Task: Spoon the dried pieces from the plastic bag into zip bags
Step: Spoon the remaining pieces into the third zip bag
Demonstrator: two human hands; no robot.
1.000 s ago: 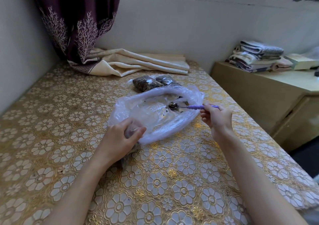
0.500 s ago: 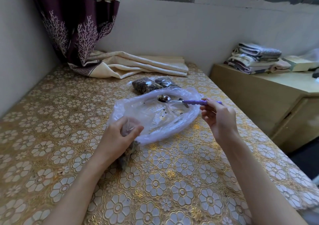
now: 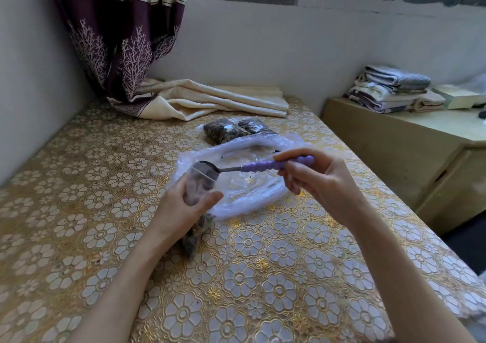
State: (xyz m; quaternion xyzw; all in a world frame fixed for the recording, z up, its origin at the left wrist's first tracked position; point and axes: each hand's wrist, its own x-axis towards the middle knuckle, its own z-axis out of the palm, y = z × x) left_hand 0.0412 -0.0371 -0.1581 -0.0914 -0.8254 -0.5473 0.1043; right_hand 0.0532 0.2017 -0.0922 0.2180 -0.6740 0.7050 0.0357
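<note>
- Dried pieces [image 3: 195, 233] sit dark in the bottom of the small zip bag [image 3: 197, 198], which the left hand [image 3: 184, 208] grips upright on the table [image 3: 79, 224].
- The right hand [image 3: 315, 182] pinches the purple handle of the spoon [image 3: 263, 166]; its bowl is at the zip bag's open top.
- The big plastic bag [image 3: 249, 185] lies flat just behind.
- Two full bags [image 3: 231, 131] rest farther back.

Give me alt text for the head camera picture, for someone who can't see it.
The right hand tips a purple-handled spoon into a small zip bag held by the left hand, over a nearly empty plastic bag on a gold floral tablecloth.
</note>
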